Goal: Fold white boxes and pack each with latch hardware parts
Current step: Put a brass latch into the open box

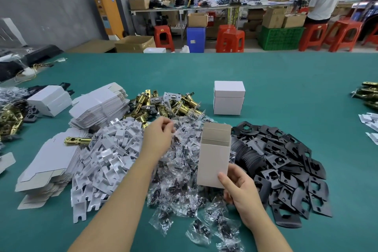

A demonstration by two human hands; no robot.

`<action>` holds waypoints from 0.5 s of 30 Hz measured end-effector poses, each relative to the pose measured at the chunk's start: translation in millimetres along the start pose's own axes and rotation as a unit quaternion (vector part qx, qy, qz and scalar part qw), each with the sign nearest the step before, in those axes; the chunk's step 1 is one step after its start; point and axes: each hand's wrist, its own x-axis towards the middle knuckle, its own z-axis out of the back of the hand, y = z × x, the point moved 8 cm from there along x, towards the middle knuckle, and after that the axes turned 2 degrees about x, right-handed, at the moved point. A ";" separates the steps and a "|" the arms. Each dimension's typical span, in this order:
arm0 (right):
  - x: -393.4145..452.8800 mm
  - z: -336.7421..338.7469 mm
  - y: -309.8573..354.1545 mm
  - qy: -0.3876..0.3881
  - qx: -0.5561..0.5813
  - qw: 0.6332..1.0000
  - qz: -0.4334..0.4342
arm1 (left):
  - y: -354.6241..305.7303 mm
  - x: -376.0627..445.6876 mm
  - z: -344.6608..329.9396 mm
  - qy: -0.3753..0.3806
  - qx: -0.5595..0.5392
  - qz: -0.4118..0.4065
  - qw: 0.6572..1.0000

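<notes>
Gripping open white box (213,161) upright in right hand (240,191), left hand (158,134) pinching clear bags (180,161), bare green table (296,80) beyond.

The right hand (238,187) grips with curled fingers and raised thumb, while the left hand (160,132) reaches forward, fingers loosely curled.

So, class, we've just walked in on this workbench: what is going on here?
A person is packing latch hardware. The right hand holds an open white box upright, while the left hand reaches into the clear parts bags. Two closed boxes sit stacked behind, beside brass latches and black plates.
</notes>
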 end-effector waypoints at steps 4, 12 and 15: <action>1.2 -0.7 -2.4 0.000 0.000 1.000 -0.006 | 3.3 47.8 5.5 -0.035 0.157 -0.008 0.987; 3.6 -2.7 -3.5 0.017 -0.002 1.000 0.000 | 29.8 86.9 -28.3 0.119 0.331 0.024 0.936; 4.9 -2.0 -5.1 0.019 0.001 1.000 0.000 | 26.9 93.2 -31.3 0.125 0.380 -0.005 0.916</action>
